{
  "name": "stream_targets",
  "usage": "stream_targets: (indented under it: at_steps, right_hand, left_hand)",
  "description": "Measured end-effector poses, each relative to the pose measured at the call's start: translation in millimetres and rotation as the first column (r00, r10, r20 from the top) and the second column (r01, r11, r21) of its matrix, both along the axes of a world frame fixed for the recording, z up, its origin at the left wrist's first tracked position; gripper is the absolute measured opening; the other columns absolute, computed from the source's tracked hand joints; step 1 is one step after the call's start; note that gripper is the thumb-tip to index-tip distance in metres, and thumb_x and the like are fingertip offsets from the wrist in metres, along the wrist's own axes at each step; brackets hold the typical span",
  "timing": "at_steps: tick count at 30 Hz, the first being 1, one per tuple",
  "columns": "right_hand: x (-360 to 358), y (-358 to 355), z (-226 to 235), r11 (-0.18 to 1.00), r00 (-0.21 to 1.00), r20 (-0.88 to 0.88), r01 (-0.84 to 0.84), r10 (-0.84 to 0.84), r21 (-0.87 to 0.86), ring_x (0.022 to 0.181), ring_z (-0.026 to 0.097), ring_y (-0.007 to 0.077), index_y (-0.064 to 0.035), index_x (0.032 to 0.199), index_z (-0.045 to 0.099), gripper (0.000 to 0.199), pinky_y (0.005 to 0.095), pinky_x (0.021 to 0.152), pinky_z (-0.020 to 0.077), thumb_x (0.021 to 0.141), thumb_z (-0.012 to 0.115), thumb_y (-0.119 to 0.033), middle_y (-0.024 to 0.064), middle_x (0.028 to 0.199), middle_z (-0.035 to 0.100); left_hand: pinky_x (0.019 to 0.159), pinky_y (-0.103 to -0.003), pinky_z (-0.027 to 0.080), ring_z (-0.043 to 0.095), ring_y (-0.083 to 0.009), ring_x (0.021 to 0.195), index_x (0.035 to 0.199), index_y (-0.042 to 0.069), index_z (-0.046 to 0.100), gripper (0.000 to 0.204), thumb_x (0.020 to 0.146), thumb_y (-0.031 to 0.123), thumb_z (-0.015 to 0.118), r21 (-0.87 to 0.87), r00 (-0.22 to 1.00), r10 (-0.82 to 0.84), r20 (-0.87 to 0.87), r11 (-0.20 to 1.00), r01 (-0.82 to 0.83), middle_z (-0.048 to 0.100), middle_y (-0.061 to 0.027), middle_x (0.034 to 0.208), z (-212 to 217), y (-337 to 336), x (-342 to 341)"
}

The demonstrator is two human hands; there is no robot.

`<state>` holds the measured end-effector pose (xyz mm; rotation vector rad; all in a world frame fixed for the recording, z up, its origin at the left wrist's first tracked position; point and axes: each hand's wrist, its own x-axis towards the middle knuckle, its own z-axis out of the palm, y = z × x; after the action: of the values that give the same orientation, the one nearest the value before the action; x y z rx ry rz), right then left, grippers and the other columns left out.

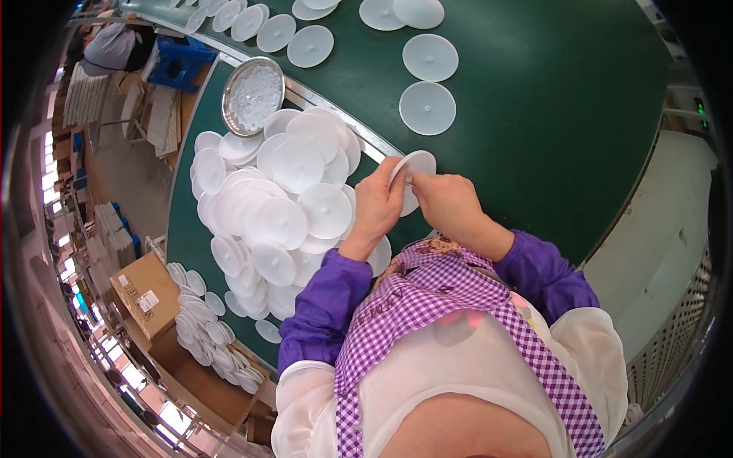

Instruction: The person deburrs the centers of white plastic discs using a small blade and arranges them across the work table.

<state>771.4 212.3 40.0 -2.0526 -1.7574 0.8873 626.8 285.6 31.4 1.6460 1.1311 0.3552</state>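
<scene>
I see the left hand (378,200) pinching a disc (419,162) by its edge, tipped up, presumably to expose its centre; the right hand (452,202) has its fingers bunched together at that centre, though I cannot tell what they pinch; the pile (276,221) lies close by on the left, the bowl (231,120) of small pale pieces (256,93) just beyond, likely for easy reach; two loose discs (428,108) lie ahead on the table (565,114).

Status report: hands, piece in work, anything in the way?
Left hand holds white disc, tilted. Right hand close against it, fingertip grip unclear. Disc pile crowds the left side; nothing visibly blocking either hand.
</scene>
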Motion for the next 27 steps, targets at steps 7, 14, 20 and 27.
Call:
stream_targets:
  at_steps: [7, 14, 20, 27]
  right_hand:
    - [34, 13, -23, 0.998, 0.977, 0.204, 0.062, -0.057, -0.020, 0.074, 0.066, 0.0371, -0.0058, 0.095, 0.059, 0.013, 0.0487, 0.062, 0.0516, 0.089, 0.054, -0.016, 0.0164, 0.075, 0.066]
    - [54, 28, -20, 0.988, 0.987, 0.055, 0.153, -0.153, 0.007, 0.074, 0.066, 0.0362, -0.0085, 0.104, 0.063, 0.020, 0.0498, 0.066, 0.0503, 0.089, 0.056, -0.019, 0.0159, 0.079, 0.068]
    - [27, 38, -16, 0.989, 0.966, -0.218, 0.144, -0.136, 0.023, 0.077, 0.066, 0.0346, -0.0071, 0.106, 0.065, 0.021, 0.0425, 0.069, 0.0508, 0.090, 0.060, -0.020, 0.0157, 0.084, 0.069]
    - [-10, 66, 16, 0.977, 0.815, -0.579, 0.133, -0.013, 0.165, 0.059, 0.059, 0.0243, -0.0062, 0.109, 0.065, 0.021, 0.0351, 0.059, 0.0456, 0.090, 0.061, -0.016, 0.0140, 0.069, 0.062]
  left_hand:
    - [0.092, -0.041, 0.048, 0.057, -0.0368, 0.113, 0.117, 0.005, 0.061, 0.035, 0.085, 0.017, 0.068, 0.180, 0.947, -0.287, 0.146, 0.949, 0.260, 0.058, -0.0208, 0.123, -15, 48, 2]
    - [0.094, -0.048, 0.040, 0.053, -0.0314, 0.109, 0.112, 0.007, 0.061, 0.041, 0.072, 0.002, 0.071, 0.586, 0.735, 0.096, -0.671, 0.675, 0.447, 0.059, -0.0128, 0.110, -18, 150, -61]
    - [0.084, -0.043, 0.043, 0.055, -0.0307, 0.097, 0.102, 0.005, 0.063, 0.029, 0.074, 0.003, 0.070, 0.546, 0.834, -0.105, -0.541, 0.711, 0.444, 0.060, -0.0106, 0.099, 2, 149, -84]
    - [0.064, -0.031, 0.047, 0.061, -0.0194, 0.072, 0.098, 0.002, 0.062, 0.010, 0.093, 0.010, 0.060, 0.363, 0.988, 0.155, 0.000, 0.920, -0.144, 0.063, -0.0096, 0.081, 48, 99, -64]
